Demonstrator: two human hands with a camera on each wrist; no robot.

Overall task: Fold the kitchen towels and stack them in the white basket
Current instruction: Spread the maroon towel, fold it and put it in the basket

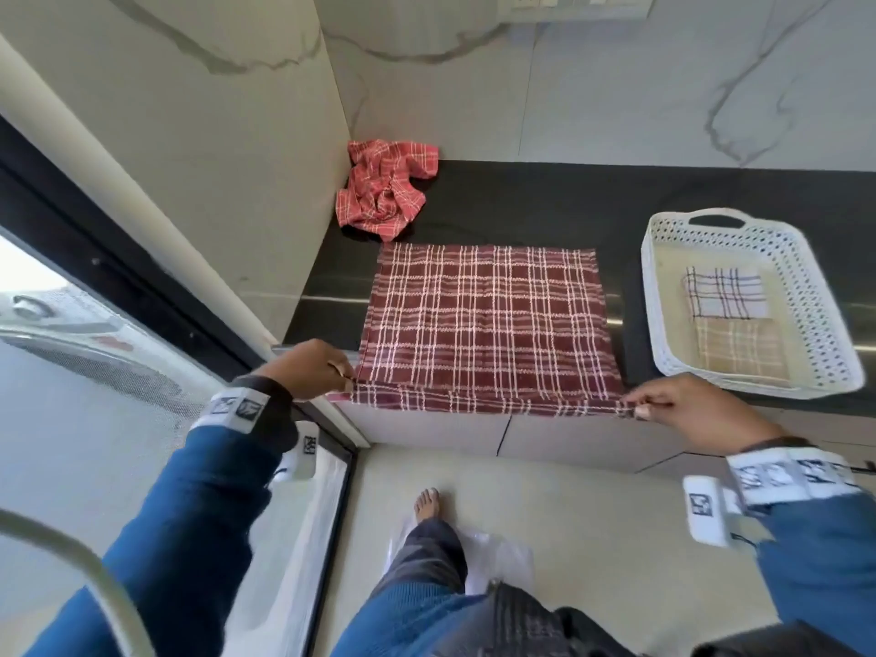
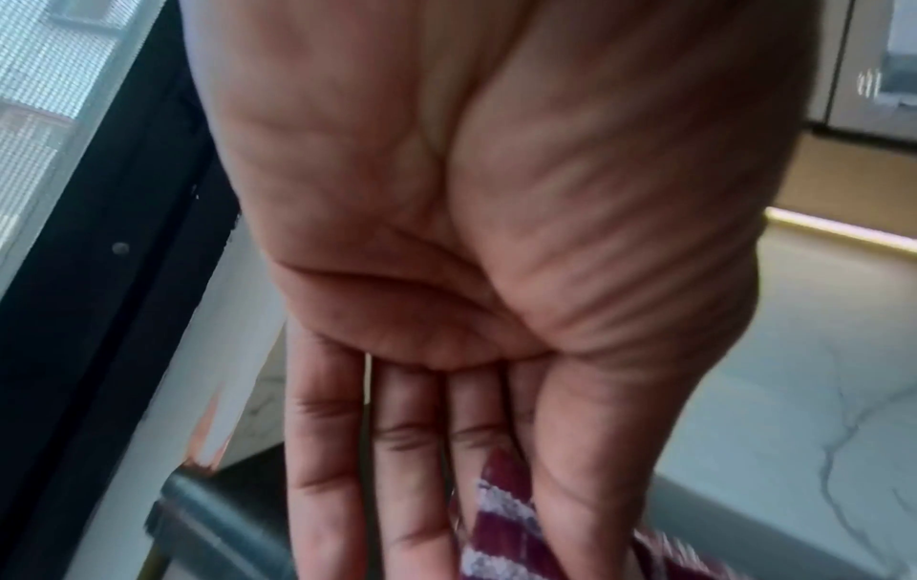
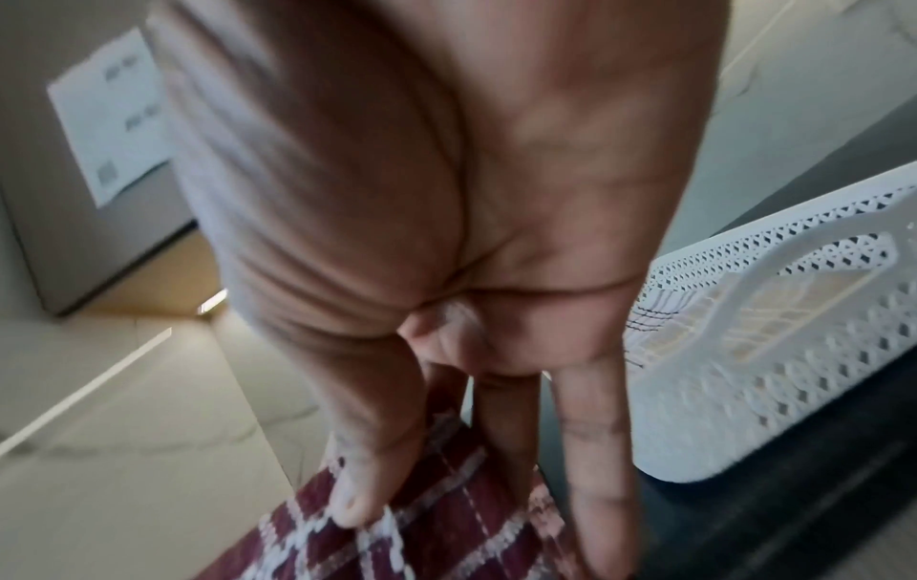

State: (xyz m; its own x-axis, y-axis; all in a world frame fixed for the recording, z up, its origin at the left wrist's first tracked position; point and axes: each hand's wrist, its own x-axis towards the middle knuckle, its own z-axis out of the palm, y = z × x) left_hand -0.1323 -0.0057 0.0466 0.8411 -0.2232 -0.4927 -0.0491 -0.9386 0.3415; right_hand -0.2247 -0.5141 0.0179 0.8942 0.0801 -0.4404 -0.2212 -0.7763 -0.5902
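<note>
A maroon plaid towel [image 1: 488, 320] lies spread flat on the black counter [image 1: 521, 201], its near edge hanging over the counter's front. My left hand [image 1: 348, 379] pinches the near left corner, and the maroon cloth [image 2: 501, 522] shows between thumb and fingers in the left wrist view. My right hand [image 1: 633, 407] pinches the near right corner, thumb on the maroon cloth [image 3: 436, 522]. The white perforated basket [image 1: 801, 277] stands to the right and holds two folded plaid towels [image 1: 727, 296]. A crumpled red plaid towel [image 1: 379, 187] lies in the back corner.
Marble walls close the counter at the back and left. A glass door with a dark frame [image 1: 142, 277] stands at the left. Below the counter edge are pale cabinet fronts [image 1: 474, 429] and the floor with my foot [image 1: 426, 502].
</note>
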